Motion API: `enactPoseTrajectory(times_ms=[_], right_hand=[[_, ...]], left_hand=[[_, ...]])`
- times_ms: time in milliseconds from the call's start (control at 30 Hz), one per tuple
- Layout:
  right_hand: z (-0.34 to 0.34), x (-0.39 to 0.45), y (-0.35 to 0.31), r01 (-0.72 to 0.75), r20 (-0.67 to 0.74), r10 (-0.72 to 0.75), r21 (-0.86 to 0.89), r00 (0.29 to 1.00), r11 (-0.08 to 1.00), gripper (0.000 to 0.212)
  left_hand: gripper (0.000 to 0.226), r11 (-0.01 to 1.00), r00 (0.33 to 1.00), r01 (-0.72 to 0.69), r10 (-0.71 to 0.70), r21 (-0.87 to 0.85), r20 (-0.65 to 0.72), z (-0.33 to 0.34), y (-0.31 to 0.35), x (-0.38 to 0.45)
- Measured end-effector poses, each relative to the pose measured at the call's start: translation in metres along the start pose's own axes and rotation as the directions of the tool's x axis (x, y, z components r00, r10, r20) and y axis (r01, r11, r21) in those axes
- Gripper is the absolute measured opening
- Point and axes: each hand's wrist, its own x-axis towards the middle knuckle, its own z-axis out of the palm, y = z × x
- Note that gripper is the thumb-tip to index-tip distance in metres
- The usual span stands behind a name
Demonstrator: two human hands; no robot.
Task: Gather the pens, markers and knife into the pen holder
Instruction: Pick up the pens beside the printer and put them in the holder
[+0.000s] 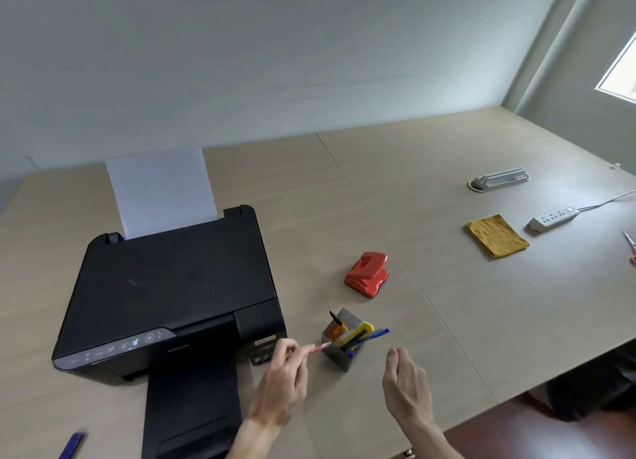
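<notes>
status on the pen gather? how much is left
Done: the pen holder already has a blue pen, yellow knife and an orange-and-black marker. In hand: left hand is feeding a red pen toward it; right hand is empty. Left: a blue pen by the printer.

Head view: worn on the person's head, facing forward and down over the table (pixel 447 286).
Nearness: close above the printer (pixel 172 286), wall beyond.

Counter (pixel 447 303) is carrying printer (pixel 172 297), red hole punch (pixel 367 274), pen holder (pixel 342 345), yellow cloth (pixel 496 236), power strip (pixel 552 219), blue pen (pixel 73 445) at near-left edge.
</notes>
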Motion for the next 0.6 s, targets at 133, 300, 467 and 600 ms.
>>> enactPoseTrajectory(times_ms=[133,300,467,600], right_hand=[[-0.004,0.008,0.003,0.007,0.061,-0.004,-0.049,0.998,0.999,0.036],[-0.013,0.016,0.000,0.089,0.101,-0.073,-0.166,0.992,0.982,0.022],[-0.020,0.019,-0.003,0.132,0.143,-0.098,-0.259,0.985,0.957,0.023],[-0.017,0.015,0.001,0.125,0.212,-0.055,-0.332,0.976,0.935,0.023]], left_hand=[[0.031,0.995,1.000,-0.006,0.008,0.100,-0.016,0.005,0.028,0.036],[0.030,0.970,0.991,-0.084,0.057,0.228,0.123,0.007,0.038,0.069],[0.033,0.992,0.985,-0.036,0.014,0.123,0.172,0.014,0.039,0.078],[0.037,0.998,0.996,0.061,-0.059,-0.017,0.073,0.020,0.034,0.064]])
